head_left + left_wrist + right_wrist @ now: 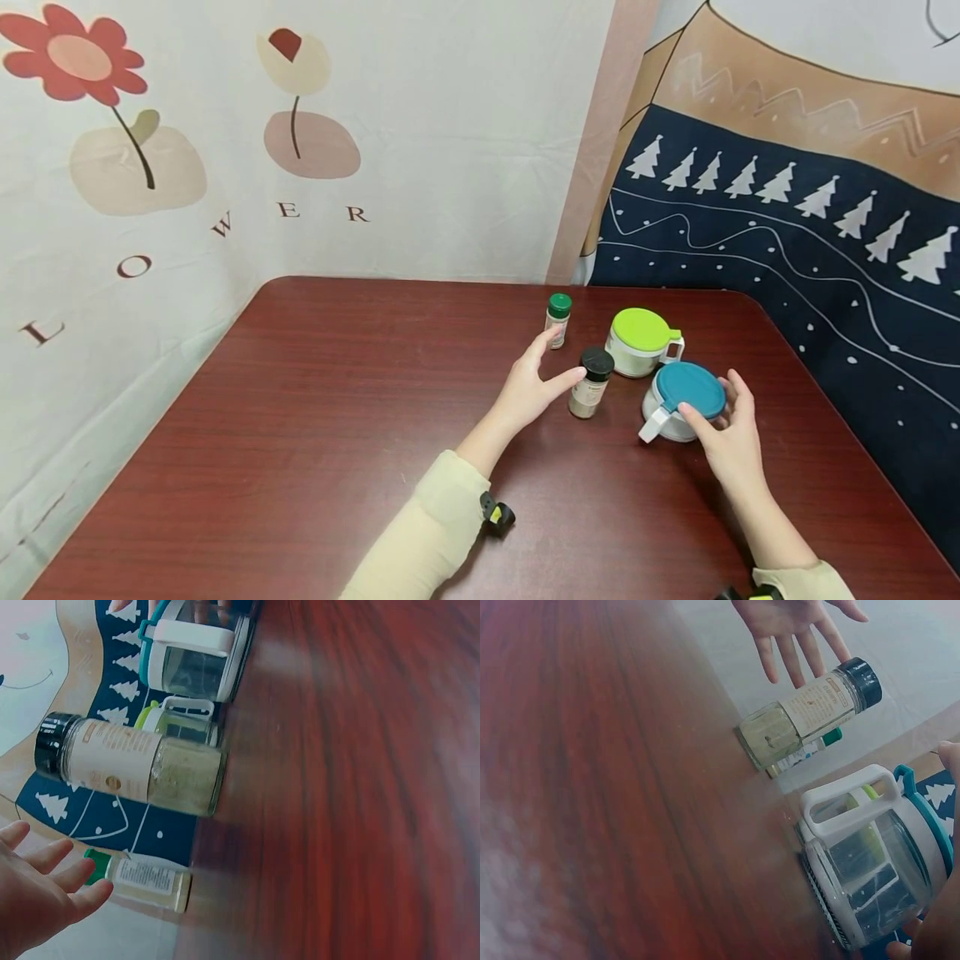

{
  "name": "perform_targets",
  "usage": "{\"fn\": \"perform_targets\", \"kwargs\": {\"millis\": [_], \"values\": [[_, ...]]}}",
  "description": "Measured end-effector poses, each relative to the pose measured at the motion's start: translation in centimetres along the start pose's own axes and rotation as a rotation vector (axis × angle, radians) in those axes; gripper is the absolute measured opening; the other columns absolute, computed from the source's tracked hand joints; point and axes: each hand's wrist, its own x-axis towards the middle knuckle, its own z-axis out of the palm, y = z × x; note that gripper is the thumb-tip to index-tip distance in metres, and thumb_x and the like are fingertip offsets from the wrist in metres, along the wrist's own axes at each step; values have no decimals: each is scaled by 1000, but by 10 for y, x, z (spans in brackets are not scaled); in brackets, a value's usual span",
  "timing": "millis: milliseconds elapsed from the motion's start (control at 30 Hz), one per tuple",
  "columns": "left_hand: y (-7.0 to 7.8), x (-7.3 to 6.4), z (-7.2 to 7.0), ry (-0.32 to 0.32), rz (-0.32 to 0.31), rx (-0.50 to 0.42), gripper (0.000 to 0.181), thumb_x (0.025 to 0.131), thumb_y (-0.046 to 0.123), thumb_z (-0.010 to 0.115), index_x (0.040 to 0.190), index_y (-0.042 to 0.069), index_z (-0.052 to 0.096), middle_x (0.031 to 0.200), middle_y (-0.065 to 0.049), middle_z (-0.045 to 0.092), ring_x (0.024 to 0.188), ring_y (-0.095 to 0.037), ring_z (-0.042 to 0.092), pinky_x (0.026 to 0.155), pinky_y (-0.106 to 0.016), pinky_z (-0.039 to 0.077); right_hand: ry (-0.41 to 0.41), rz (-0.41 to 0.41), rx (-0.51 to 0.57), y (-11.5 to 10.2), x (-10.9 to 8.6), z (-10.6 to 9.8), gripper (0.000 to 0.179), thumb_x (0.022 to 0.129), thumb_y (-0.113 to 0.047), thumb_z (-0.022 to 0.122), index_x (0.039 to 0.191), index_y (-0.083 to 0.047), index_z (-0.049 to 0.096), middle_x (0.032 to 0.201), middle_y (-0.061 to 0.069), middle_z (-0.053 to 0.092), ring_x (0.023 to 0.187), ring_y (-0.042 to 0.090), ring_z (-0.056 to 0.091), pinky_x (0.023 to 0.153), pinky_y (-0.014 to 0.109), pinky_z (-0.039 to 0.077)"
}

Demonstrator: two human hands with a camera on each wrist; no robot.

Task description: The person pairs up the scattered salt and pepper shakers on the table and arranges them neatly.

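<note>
At right of frame, the half-curled right grip (733, 437) is clasping a teal-lidded glass jar (688, 398); centre-right, the spread, empty left grip (527, 390) is risking brushing and toppling the black-capped spice jar (589, 393).

Glossy wood grain noted on worktop (300, 417); clear, glass-like body and paper-like label (817, 703) seen on black-capped spice jar (135, 766); smooth plastic lid (690, 388) recorded on teal-topped canister (874, 874).

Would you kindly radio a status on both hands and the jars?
Left hand open near black-capped bottle. Right hand grips blue-lidded jar. Lime-lidded jar close behind, possibly crowding.
</note>
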Motion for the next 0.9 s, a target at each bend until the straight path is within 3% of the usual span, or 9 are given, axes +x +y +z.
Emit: {"fn": "perform_targets", "kwargs": {"millis": [200,367,567,900], "values": [[2,2,11,-21,8,-18,68,86,26,73,145,18,40,141,-3,47,132,-21,39,106,-44,31,-2,13,28,0,-1,4,88,90,-15,67,153,-9,6,154,18,19,137,36,23,100,19,30],[4,4,19,-34,1,-19,69,85,26,75,144,19,41,139,-3,49,130,-24,41,105,-39,34,10,20,23,1,-2,6,90,89,-12,69,154,-11,7,154,15,18,134,33,26,101,21,30],[3,5,26,-33,-11,-40,66,84,24,76,142,19,44,135,-2,51,128,-24,43,103,-38,36,30,22,28,2,-3,10,93,85,-9,73,153,-11,10,152,14,22,130,29,29,89,6,30],[-2,8,34,-12,-35,-58,58,84,24,76,136,19,49,128,1,54,117,-10,49,96,-33,41,48,19,42,5,-2,13,97,82,-9,75,153,-12,9,153,13,20,133,30,25,106,32,24]]}}
